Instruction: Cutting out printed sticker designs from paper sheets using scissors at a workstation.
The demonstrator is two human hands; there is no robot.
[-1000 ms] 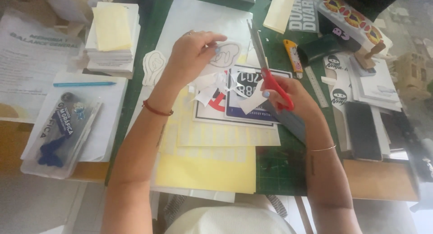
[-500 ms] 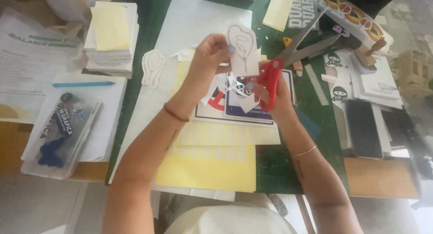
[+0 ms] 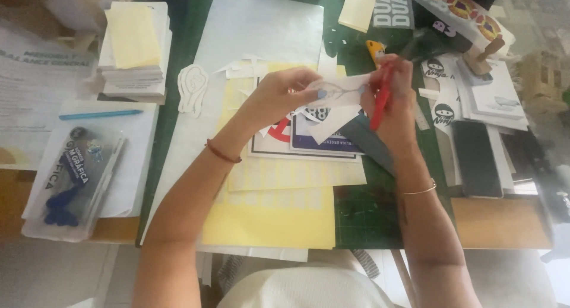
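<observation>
My left hand (image 3: 279, 94) pinches a white paper cutout (image 3: 341, 89) with a line drawing on it, held up above the table. My right hand (image 3: 395, 103) grips red-handled scissors (image 3: 382, 100), whose blades point up and to the right, blurred. The two hands meet over a printed sticker sheet (image 3: 309, 133) that lies on pale yellow backing sheets (image 3: 279, 201) on a green cutting mat (image 3: 365, 216).
A white cutout shape (image 3: 193, 88) lies left of the hands. A stack of paper pads (image 3: 133, 53) stands at back left, a blue pen (image 3: 101, 114) and a plastic case (image 3: 74, 183) at left. A dark phone (image 3: 477, 159), stickers and a yellow utility knife (image 3: 374, 48) lie right.
Both hands have lifted off the sticker sheet and drawn together. The left hand has picked up the paper cutout, and the scissors have swung upward beside it.
</observation>
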